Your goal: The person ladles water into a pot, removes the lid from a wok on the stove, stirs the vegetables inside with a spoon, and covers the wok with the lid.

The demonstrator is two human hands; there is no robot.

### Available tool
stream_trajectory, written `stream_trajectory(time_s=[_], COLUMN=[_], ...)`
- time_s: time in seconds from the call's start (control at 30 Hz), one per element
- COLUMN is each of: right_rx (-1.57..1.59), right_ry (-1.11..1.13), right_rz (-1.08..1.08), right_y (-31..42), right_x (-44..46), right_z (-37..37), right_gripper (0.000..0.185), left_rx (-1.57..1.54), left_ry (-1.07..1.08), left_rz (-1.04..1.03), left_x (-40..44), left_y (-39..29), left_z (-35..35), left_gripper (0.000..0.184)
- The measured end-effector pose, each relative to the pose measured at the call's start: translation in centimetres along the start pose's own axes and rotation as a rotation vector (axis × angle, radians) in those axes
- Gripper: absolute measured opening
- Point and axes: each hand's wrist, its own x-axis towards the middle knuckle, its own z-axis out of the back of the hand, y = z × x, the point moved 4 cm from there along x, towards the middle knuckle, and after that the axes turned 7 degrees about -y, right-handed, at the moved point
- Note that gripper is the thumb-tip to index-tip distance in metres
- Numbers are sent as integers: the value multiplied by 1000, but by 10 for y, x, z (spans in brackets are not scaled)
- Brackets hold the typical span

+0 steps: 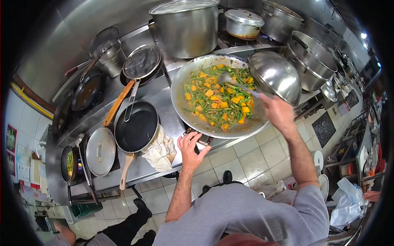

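My right hand (pixel 278 112) is closed around the handle of a long metal cooking spoon (pixel 242 87). The spoon's head, somewhat blurred, sits among the green beans and orange pumpkin chunks (pixel 213 96) in a wide metal wok (pixel 180 110). My left hand (pixel 191 151) lies at the stove's front edge, fingers spread, beside the wok's near handle (pixel 204 142). Whether the fingertips touch that handle, I cannot tell. A crumpled white cloth (pixel 159 151) is left of this hand, against a black frying pan (pixel 136 125) with a wooden handle.
A domed lid (pixel 275 76) leans at the wok's right rim. Behind stand a large stockpot (pixel 184 30) and a lidded pot (pixel 244 24). Leftward are a strainer (pixel 142 61), a flat lid (pixel 100 151) and a small pan (pixel 69 164) over a flame. Another person's leg (pixel 131 221) shows lower left.
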Motion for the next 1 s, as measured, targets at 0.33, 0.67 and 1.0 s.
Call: stream_trajectory(time_s=[0.33,0.67,1.0], right_rx=[62,138,117], right_ry=[243,28,17], right_rz=[246,353,241], right_y=[91,99,49], right_x=[43,-10,-26], right_z=[-98,-47,-36], right_gripper=[40,34,32], left_rx=[-165,-116,-205], left_ry=[-149,-190,-108], left_rz=[244,451,515], left_x=[-55,-114,-119], left_y=[19,59,71], left_z=[29,54,56], left_gripper=[47,40,43])
